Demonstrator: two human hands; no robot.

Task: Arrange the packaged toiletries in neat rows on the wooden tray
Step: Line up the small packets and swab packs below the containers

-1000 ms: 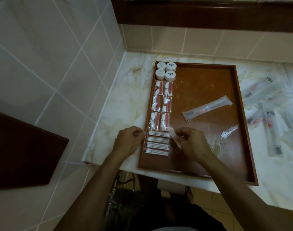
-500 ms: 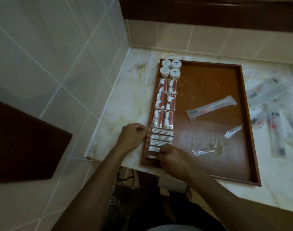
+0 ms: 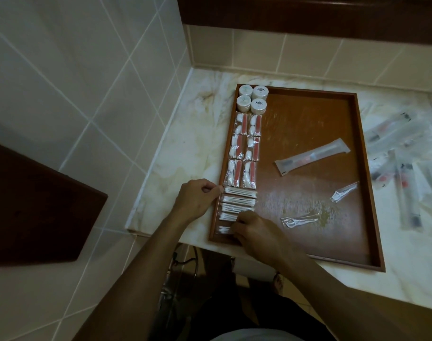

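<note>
The wooden tray (image 3: pixel 357 168) lies on the marble counter. Down its left side run round white jars (image 3: pixel 253 98), red-and-white packets (image 3: pixel 243 150) and several cotton swab packets (image 3: pixel 238 200). My left hand (image 3: pixel 197 198) is at the tray's left rim, fingers curled, pinching the end of the top swab packet. My right hand (image 3: pixel 256 230) curls over the lowest swab packet (image 3: pixel 223 230) near the front-left corner. A toothbrush packet (image 3: pixel 311 156) and two small clear packets (image 3: pixel 345 195) (image 3: pixel 298 219) lie loose on the tray.
Several more clear toothbrush packets (image 3: pixel 402 166) are scattered on the counter right of the tray. A tiled wall closes the left side and a dark wooden ledge (image 3: pixel 308 13) runs along the back. The counter's front edge is just below the tray.
My right hand dropped from the top of the swab stack to the lowest swab packet, leaving a small clear packet on the tray's middle. My left hand stayed at the rim.
</note>
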